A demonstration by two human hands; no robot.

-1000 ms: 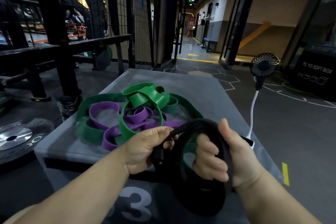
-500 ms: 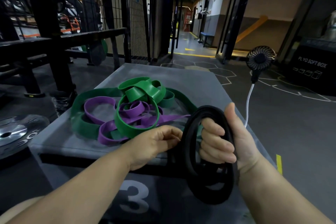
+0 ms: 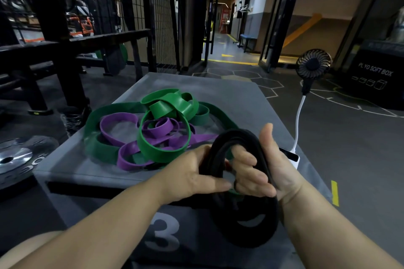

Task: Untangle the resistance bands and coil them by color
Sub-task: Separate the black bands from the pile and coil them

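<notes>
Coil of black rubber resistance band (image 3: pixel 247 227), several turns deep, is hanging at the near edge of the grey padded tabletop (image 3: pixel 229 98), held in both hands. The right hand (image 3: pixel 271 170) is passing its fingers (image 3: pixel 251 173) through the opening and curling them round the turns, with the thumb standing straight. The left hand (image 3: pixel 194 172) is gripping the coil's left side, thumb in front, fingers mostly hidden behind the band. This colour is judged to be nearly finished and awaiting setting down. Beyond the hands, the wide green rubber bands (image 3: pixel 175 105) and the narrower purple rubber bands (image 3: pixel 129 160) are lying interlaced in one heap mid-tabletop, neither separated nor coiled, so two colours of three are remaining. Farther right, a small black fan on a white stalk (image 3: pixel 313 65) is standing past the tabletop's edge.
</notes>
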